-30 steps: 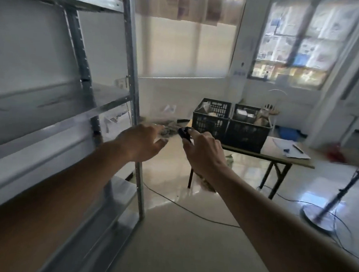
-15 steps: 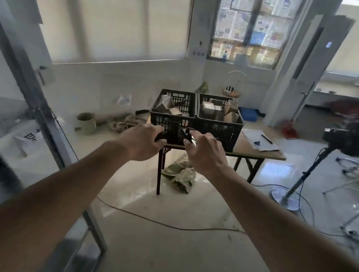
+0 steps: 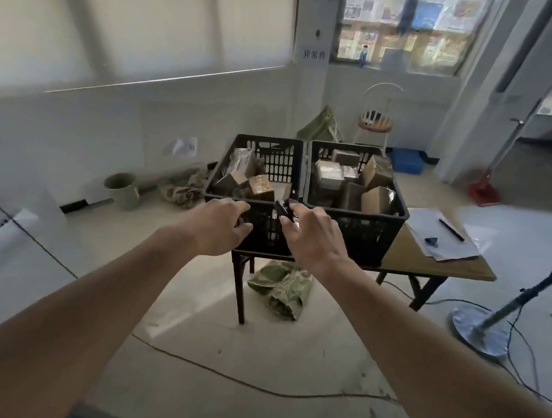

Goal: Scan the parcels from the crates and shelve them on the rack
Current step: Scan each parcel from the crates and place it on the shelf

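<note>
While both crates, the left crate and the right crate, sit on the table loaded with parcels, most shelving looks undone. The right hand pinches a small black scanner. The left hand is loosely curled, holding nothing; no rack is in view.

Two black crates, one table, two hands, one stool

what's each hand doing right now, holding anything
left hand: loosely curled, holding nothing visible
right hand: holding a small black scanner
</note>
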Available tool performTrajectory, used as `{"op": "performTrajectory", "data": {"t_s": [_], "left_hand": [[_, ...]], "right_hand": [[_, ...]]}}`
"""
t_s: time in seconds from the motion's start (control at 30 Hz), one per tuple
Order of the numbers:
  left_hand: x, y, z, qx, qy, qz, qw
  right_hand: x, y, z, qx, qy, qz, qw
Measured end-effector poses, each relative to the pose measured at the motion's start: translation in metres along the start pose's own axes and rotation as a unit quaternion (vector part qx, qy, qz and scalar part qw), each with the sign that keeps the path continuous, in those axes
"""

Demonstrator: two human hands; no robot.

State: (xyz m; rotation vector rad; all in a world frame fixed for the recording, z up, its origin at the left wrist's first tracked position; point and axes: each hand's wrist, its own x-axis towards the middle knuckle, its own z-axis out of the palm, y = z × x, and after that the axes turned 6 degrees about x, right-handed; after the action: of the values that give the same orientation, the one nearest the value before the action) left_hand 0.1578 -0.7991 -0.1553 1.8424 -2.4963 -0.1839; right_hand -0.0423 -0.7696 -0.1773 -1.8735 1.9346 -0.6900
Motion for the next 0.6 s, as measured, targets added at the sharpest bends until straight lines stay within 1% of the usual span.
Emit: {"op": "performTrajectory", "data": {"t_s": [0.17, 0.33, 0.43, 0.6], "left_hand": [[0.088, -0.021, 0.006, -0.003, -0.016, -0.019, 1.000], [0.168, -0.062, 0.019, -0.014, -0.037, -0.034, 0.999], [0.217, -0.088, 0.031, -0.022, -0.055, -0.030, 0.998], [0.291, -0.131, 0.049, -0.045, -0.056, -0.031, 0.997]], "right_hand": [[0.094, 0.006, 0.011, -0.006, -0.028, -0.010, 1.000], [0.179, 0.006, 0.038, -0.014, -0.051, -0.014, 0.999], [0.227, 0.007, 0.060, -0.028, -0.065, -0.007, 0.997], [0.302, 0.004, 0.097, -0.039, -0.090, 0.018, 0.995]]}}
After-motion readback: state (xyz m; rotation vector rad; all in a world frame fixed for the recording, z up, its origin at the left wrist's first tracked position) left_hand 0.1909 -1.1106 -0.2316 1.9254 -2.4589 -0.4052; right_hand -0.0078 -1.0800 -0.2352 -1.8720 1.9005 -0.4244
